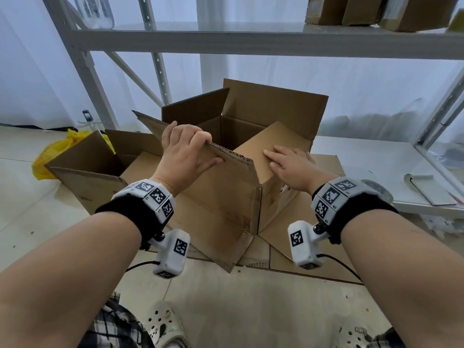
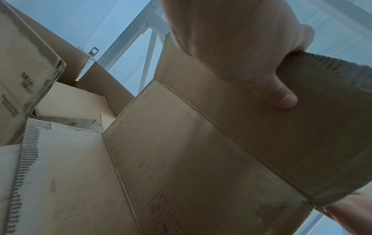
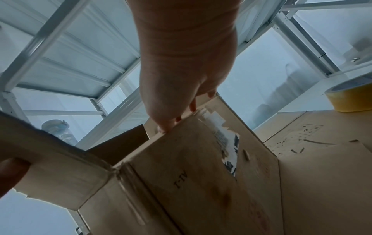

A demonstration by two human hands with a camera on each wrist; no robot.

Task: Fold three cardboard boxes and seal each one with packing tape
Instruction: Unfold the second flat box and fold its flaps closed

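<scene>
One cardboard box point(image 1: 233, 197) stood open on flattened cardboard point(image 1: 313, 249) on the tiled floor point(image 1: 37, 217); its inside looked empty where visible. The left hand point(image 1: 184, 156) curled over the near flap point(image 1: 226, 159), fingers inside and thumb outside, gripping it. The right hand point(image 1: 292, 165) lay flat, fingers straight, on the right flap point(image 1: 266, 141). Only the right wrist view showed a yellow tape roll point(image 3: 351, 98). Left stood another open box point(image 1: 95, 169) by a yellow bag point(image 1: 54, 151); metal shelving point(image 1: 251, 42) rose beyond.

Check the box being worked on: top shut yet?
Not yet. Box: right hand presses one flap down; left hand holds another upright; far flaps stand open.
</scene>
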